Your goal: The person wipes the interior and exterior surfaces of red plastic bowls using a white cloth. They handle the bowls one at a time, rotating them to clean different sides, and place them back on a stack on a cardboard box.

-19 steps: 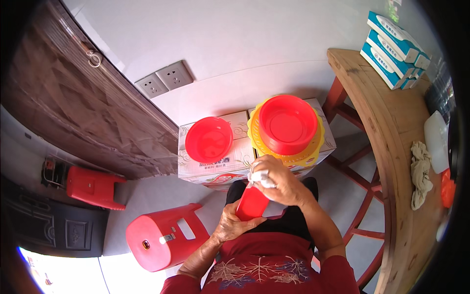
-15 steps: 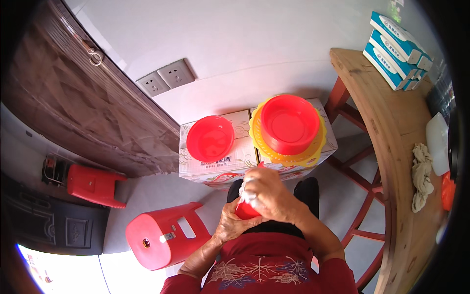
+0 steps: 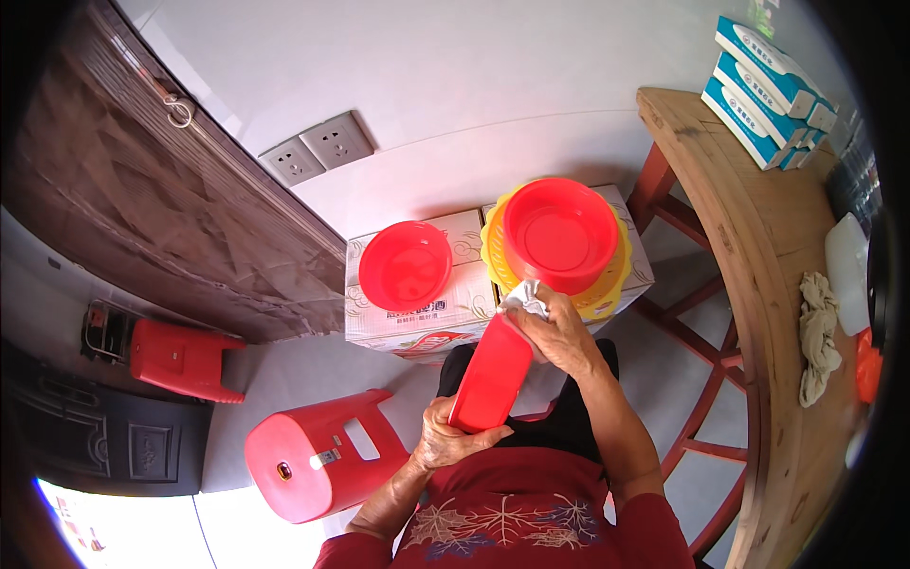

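Observation:
Between my hands a red plastic container [image 3: 492, 375] is held tilted, one smooth long face turned up; its exact shape cannot be made out. My left hand [image 3: 449, 438] is closed around its lower end, thumb along the near edge. At the upper end my right hand [image 3: 561, 334] presses a white cloth or tissue [image 3: 527, 297] against the rim, fingers closed on it. Just beyond, a red basin [image 3: 559, 232] sits in a yellow scalloped basket [image 3: 491, 254]. To its left rests another red basin [image 3: 406, 264].
Two cardboard cartons [image 3: 464, 313] stand side by side under the basins, against the wall. A red stool [image 3: 303, 465] lies on its side at left, with another red stool [image 3: 175, 360] farther off. At right, a wooden table [image 3: 706, 161] carries tissue boxes [image 3: 758, 90] and a beige cloth [image 3: 818, 332].
The red container has been turned so its long face shows, stretching farther up. My right hand has moved up and right with the white cloth to the upper end; my left hand keeps the lower end.

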Action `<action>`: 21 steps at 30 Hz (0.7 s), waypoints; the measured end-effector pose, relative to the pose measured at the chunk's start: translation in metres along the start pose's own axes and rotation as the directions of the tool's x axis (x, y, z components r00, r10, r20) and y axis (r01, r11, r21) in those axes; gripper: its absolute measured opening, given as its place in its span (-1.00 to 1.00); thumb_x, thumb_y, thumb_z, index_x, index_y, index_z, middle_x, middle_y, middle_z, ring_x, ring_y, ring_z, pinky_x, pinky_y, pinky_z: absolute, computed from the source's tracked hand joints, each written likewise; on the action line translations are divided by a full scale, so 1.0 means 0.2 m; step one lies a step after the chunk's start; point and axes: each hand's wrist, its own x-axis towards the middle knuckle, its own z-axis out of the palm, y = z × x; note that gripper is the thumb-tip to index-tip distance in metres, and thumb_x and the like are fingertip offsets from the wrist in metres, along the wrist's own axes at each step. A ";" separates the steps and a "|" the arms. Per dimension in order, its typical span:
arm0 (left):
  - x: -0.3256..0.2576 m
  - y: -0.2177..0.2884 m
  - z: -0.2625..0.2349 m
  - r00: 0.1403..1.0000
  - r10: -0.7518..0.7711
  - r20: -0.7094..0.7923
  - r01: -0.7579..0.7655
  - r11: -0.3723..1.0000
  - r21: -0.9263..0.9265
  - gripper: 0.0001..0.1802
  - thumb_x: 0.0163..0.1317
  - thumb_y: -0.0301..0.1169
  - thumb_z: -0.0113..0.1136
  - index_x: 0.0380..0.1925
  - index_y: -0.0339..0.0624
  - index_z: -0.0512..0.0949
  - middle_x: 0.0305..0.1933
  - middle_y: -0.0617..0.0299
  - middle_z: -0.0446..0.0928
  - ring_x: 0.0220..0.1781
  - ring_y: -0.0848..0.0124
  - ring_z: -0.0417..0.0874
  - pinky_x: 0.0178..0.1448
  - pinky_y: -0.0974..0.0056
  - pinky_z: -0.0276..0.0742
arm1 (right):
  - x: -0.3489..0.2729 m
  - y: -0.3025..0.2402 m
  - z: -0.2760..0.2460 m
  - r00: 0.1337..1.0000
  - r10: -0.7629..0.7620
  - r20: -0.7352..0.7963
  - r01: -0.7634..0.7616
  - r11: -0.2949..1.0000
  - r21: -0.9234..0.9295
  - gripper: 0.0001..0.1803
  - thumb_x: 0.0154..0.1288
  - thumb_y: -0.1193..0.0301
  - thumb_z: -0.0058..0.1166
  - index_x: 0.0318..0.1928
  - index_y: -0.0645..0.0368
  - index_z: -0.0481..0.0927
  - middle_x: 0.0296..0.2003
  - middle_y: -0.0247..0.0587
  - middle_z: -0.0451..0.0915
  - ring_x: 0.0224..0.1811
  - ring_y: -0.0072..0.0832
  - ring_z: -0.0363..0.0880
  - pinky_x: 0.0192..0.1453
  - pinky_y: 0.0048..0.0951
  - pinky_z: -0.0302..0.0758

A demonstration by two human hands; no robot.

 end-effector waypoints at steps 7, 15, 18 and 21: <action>-0.01 -0.09 -0.02 0.987 -0.103 -0.121 0.095 0.993 -0.069 -0.57 -0.19 -0.44 0.56 -0.26 -0.26 0.60 -0.29 0.32 0.65 -0.25 0.57 0.61 -0.11 0.35 0.56 | -0.14 -0.08 0.18 0.707 -0.699 0.109 0.661 0.597 -0.455 -0.68 0.05 0.45 0.18 -0.13 0.14 0.48 -0.14 -0.14 0.48 -0.06 -0.19 0.46 0.04 -0.20 0.33; 0.00 -0.06 -0.01 0.961 -0.164 -0.222 0.052 0.898 -0.437 -0.40 -0.21 -0.48 0.57 -0.09 -0.31 0.54 -0.15 0.23 0.63 -0.13 0.51 0.61 0.03 0.31 0.55 | -0.15 -0.08 0.19 0.617 -0.774 0.142 0.750 0.524 -0.403 -0.68 0.10 0.46 0.20 -0.08 0.04 0.55 -0.02 -0.28 0.52 0.10 -0.28 0.44 0.16 -0.24 0.26; 0.02 -0.06 0.00 0.951 -0.175 -0.255 -0.020 0.789 -0.615 -0.25 -0.23 -0.49 0.56 0.05 -0.31 0.43 -0.01 0.14 0.56 0.01 0.32 0.59 0.13 0.17 0.53 | -0.09 0.06 0.22 0.744 -0.617 -0.255 0.549 0.783 -0.292 -0.74 0.16 0.55 0.15 -0.11 0.20 0.51 -0.11 -0.09 0.53 0.01 -0.12 0.47 0.11 -0.21 0.35; 0.02 -0.09 -0.02 0.936 -0.204 -0.287 -0.034 0.759 -0.650 -0.15 -0.15 -0.35 0.53 0.18 -0.28 0.32 0.12 0.08 0.49 0.13 0.20 0.54 0.22 0.05 0.49 | -0.06 0.15 0.19 0.798 -0.501 -0.336 0.431 0.863 -0.262 -0.71 0.15 0.59 0.15 -0.08 0.26 0.50 -0.11 -0.03 0.52 -0.04 -0.08 0.47 0.08 -0.19 0.38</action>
